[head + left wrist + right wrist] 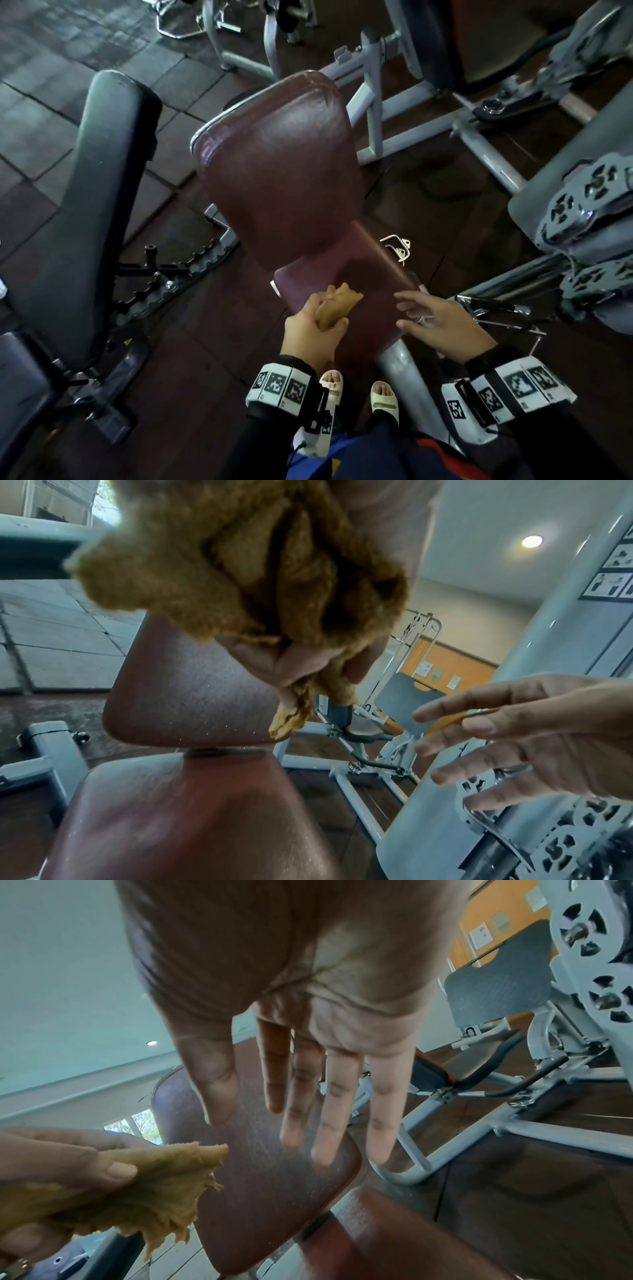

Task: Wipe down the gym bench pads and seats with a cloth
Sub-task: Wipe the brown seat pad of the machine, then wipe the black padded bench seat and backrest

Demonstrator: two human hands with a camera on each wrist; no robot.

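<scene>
A: Left hand (pixel 313 329)?
B: At 6 o'clock in the head view, fingers and thumb curled round a bunched tan cloth (pixel 337 305). The cloth's free end pokes toward 1 o'clock over the near edge of the maroon seat pad (pixel 370 291). Cannot tell whether it touches the vinyl.

A: Right hand (pixel 445 323)?
B: At 5 o'clock, palm down, fingers straight and spread, holding nothing. It hangs over the seat pad's right near corner, just beside the cloth, apart from it.

A: Bench layout?
B: Maroon back pad (pixel 277 161) rises tilted toward 12 o'clock beyond the seat. Fine pale specks show on it in the wrist views.

A: Surroundings?
B: Black bench (pixel 89 192) at 9 o'clock; grey machine frame (pixel 373 113) at 1 o'clock.
</scene>
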